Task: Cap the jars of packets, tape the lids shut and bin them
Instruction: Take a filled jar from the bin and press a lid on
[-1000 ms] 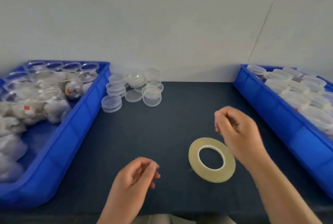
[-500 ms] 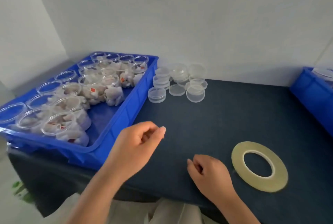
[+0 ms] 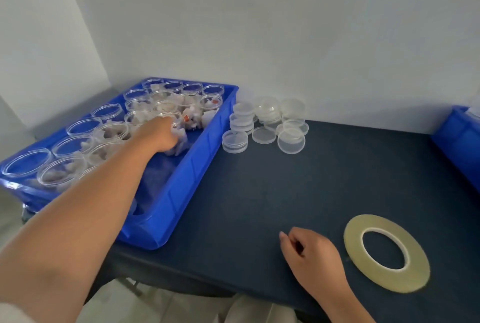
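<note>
**A:** Your left hand [image 3: 161, 135] is out over the blue bin [image 3: 205, 156] at the counter's left end, arm stretched across its near rim.

**B:** And your fingers are curled round a clear jar [image 3: 180, 142] of packets close to the bin's right wall. That's a grip, not a touch.

**A:** Which way does the jar point?

**B:** Hard to call. Your hand covers most of it. A bit of rim shows above the knuckles, so the mouth seems to face up, but upright or tipped I cannot tell.

**A:** The other jars [image 3: 75, 144] round it stand upright in rows, mouths up, uncapped.

**B:** Now your right hand [image 3: 311, 252]. It's down on the dark counter [image 3: 285, 187] near the front edge, fingers loosely curled, nothing in it.

**A:** Well apart from the left, then.

**B:** Yes. Just to its right lies the tape roll [image 3: 389, 281], flat, hole facing up, and your hand isn't touching it.

**A:** And the lids [image 3: 267, 112]?

**B:** Clear ones, stacked and scattered on the counter just beside the bin's far right corner, close to the wall [image 3: 311, 50]. One at the front of the heap leans on its edge.

**A:** A second blue bin [image 3: 459, 138] cuts in at the right edge of your view.
</note>
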`<state>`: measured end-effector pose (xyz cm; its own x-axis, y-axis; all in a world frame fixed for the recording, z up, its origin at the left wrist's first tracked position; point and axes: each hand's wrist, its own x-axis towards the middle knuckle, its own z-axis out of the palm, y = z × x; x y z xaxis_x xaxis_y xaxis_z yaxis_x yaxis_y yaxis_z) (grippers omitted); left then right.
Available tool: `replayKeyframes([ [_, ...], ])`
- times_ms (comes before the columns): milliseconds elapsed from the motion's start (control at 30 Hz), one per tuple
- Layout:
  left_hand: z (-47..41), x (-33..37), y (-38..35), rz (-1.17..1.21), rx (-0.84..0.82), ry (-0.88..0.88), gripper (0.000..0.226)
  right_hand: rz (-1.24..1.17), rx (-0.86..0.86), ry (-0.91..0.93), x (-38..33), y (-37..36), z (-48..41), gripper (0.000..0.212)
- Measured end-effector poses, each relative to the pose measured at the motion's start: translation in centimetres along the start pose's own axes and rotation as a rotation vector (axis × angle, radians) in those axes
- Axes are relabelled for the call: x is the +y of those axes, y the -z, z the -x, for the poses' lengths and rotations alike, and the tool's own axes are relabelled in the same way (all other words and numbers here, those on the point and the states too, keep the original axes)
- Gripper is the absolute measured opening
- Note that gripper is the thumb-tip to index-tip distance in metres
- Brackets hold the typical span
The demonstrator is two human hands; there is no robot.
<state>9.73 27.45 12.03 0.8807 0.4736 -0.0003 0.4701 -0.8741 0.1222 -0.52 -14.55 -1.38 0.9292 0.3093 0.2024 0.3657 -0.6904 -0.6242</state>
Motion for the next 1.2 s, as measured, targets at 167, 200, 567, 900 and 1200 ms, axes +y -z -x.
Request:
replayKeyframes([
  [167, -0.3, 0.2, -1.1, -0.125, 0.254, 0.04, 0.02, 0.005, 0.011, -0.009, -0.1, -0.1, -0.1, 0.05],
  [200, 0.0, 0.3, -0.6, -0.125, 0.318, 0.007, 0.021, 0.01, 0.01, -0.01, 0.0, -0.1, -0.1, 0.05],
  [567, 11.1, 8.7, 7.2, 0.289, 0.611, -0.534, 0.045, -0.045, 0.049, -0.006, -0.2, 0.4, 0.1, 0.046],
  [900, 20.6, 15.5, -6.1, 0.352, 0.232, -0.888, 0.042, -0.487, 0.107, -0.065, -0.7, 1.2, 0.6, 0.122],
  [1200, 21.1, 16.3, -8.5, 0.354, 0.19, -1.022, 0.038, -0.557, 0.255, -0.093, 0.1, 0.8, 0.1, 0.087],
])
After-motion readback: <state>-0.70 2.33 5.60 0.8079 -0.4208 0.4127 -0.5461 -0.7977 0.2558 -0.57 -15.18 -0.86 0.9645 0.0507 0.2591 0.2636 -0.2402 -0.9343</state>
